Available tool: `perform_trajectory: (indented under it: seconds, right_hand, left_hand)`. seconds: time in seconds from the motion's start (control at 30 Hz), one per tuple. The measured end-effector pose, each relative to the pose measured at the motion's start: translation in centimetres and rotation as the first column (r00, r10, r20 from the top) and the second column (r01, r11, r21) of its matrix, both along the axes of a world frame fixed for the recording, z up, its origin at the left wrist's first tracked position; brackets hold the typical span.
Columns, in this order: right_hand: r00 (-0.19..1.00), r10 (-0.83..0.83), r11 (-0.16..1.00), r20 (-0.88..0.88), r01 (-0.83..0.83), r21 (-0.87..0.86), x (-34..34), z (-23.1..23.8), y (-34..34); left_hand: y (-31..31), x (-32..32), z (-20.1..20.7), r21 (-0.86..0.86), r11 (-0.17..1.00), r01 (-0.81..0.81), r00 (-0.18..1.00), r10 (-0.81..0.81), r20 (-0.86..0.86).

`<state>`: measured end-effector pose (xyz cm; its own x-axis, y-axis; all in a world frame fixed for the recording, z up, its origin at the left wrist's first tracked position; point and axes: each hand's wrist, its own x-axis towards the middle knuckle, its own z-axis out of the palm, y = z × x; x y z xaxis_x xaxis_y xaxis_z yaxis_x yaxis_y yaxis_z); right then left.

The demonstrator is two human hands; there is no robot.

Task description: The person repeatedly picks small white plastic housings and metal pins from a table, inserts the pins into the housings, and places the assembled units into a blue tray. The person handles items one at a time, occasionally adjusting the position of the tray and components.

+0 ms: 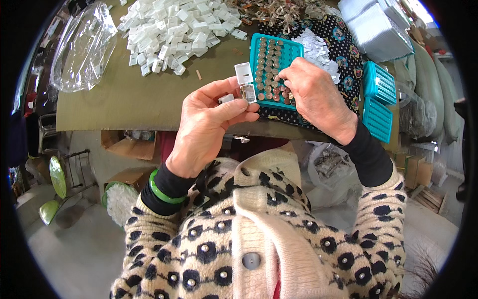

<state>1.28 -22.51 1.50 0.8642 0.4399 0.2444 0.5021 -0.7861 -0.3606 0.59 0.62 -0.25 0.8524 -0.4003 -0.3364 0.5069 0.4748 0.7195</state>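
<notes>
My left hand [204,112] grips a small white plastic case [248,93] with its hinged lid standing open, held at the left edge of a teal tray. A metal-looking part shows inside the case. Another small white piece [226,98] is tucked among the same fingers. Rows of small round coppery-silver discs [269,62] fill much of the teal tray [298,48]. Over the tray's right side, my right hand [318,94] is closed in a pinch among the discs; whatever its fingertips hold is hidden.
A large heap of white cases [174,32] covers the table's far middle, beside a clear plastic bag [83,55]. White paper slips [316,50] lie on a dotted cloth [351,70]. More teal trays [377,119] and stacked white trays [373,30] stand right. Tangled wiry parts [284,14] lie at the back.
</notes>
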Motion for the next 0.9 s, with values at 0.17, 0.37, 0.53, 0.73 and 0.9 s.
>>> perform_trajectory:
  seconds: [0.17,0.37,0.53,0.73,0.9]
  right_hand:
    - [1.000,0.002,0.998,-0.008,-0.003,-0.066,0.8,0.3,0.0]
    - [0.987,-0.091,0.967,-0.131,0.119,0.226,0.7,2.0,1.5]
    - [0.987,-0.123,0.921,0.102,0.076,0.383,-2.7,1.3,5.4]
    - [0.938,-0.069,0.935,0.341,-0.058,0.349,-2.9,-1.2,7.7]
    - [0.958,-0.033,0.937,0.284,-0.069,0.341,-3.3,-0.9,7.8]
  left_hand:
    - [0.3,-0.3,0.2,-0.007,1.000,-0.003,1.000,0.004,0.011]
    - [0.5,-0.6,0.1,0.003,1.000,-0.030,0.998,0.030,0.057]
    - [0.6,-0.7,0.0,0.013,0.998,-0.056,0.995,0.054,0.088]
    - [1.1,-1.3,0.0,0.009,0.998,-0.066,0.995,0.065,0.074]
    - [1.5,-1.3,0.1,-0.008,0.997,-0.074,0.996,0.074,0.039]
